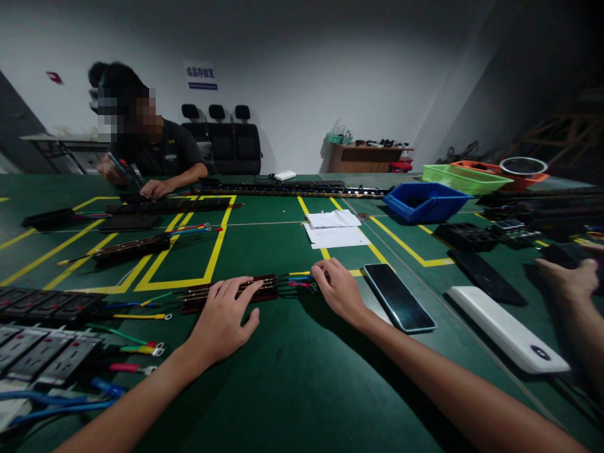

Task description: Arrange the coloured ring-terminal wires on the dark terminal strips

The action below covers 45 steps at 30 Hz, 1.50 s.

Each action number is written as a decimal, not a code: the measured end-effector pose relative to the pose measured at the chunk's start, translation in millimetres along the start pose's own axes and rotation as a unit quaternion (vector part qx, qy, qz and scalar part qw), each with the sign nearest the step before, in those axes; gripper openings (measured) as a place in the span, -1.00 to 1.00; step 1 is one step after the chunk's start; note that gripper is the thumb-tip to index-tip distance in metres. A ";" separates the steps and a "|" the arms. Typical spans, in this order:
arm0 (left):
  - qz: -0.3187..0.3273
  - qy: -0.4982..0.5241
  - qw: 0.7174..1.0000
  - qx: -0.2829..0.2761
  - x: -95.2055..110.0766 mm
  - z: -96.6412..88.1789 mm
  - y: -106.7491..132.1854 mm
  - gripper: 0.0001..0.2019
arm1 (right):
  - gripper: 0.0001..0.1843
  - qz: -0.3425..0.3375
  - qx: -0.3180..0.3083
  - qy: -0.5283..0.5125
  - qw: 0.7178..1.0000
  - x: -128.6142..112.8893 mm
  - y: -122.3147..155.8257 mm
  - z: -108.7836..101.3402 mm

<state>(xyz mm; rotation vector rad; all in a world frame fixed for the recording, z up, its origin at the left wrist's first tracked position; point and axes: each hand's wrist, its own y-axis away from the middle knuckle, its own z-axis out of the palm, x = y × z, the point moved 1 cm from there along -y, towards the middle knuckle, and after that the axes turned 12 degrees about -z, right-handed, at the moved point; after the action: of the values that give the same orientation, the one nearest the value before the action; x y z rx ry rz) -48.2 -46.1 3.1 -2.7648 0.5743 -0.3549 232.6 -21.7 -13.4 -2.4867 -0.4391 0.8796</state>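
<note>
L hand spread on long dark brass-railed strip, well off green table's far edge; R hand curled at coloured wires, pinch unclear. Wires apparently fitted; strip uncovered.

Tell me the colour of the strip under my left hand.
Dark brown strip, with gold-coloured lines; head view.

Socket strips and a taped worktable suggest an assembly workshop.
</note>
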 end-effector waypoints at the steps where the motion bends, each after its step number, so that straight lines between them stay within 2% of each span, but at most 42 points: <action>1: 0.000 -0.001 1.000 0.000 0.1 -0.2 0.0 -0.52 | -0.63 0.000 -0.006 0.000 1.000 -0.2 0.0 -0.1; 6: 0.000 -0.004 1.000 -0.007 0.6 -0.6 -0.1 -0.52 | -0.67 0.026 0.031 0.039 0.998 -2.1 1.3 -1.2; 9: 0.000 -0.003 1.000 -0.007 1.1 -0.8 -0.7 -0.51 | -0.71 0.030 0.023 0.054 0.998 -2.5 1.6 -0.9; 12: 0.001 -0.002 1.000 -0.002 1.4 -0.8 -1.2 -0.51 | -0.75 0.005 0.029 0.016 0.999 -1.8 0.9 -0.7; 18: 0.002 -0.002 1.000 0.002 -0.5 0.7 0.0 -0.52 | -0.73 -0.046 0.086 -0.062 0.993 -1.1 0.3 -3.6; 31: 0.003 0.007 1.000 0.008 -1.8 2.0 0.2 -0.52 | -0.72 -0.121 0.092 -0.104 0.983 -5.6 3.7 -8.1; 39: -0.004 0.004 1.000 -0.003 2.9 -1.6 -0.3 -0.52 | -0.72 -0.073 0.075 -0.085 0.991 1.5 1.4 -2.3; 45: -0.008 0.002 1.000 -0.003 3.0 -2.5 -0.9 -0.51 | -0.72 -0.025 0.020 -0.044 0.999 9.6 0.2 5.3</action>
<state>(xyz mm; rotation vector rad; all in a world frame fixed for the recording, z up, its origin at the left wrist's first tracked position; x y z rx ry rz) -45.9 -47.1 6.2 -2.7764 0.5547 -0.3641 236.3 -16.0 -22.0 -2.3972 -0.5050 0.9720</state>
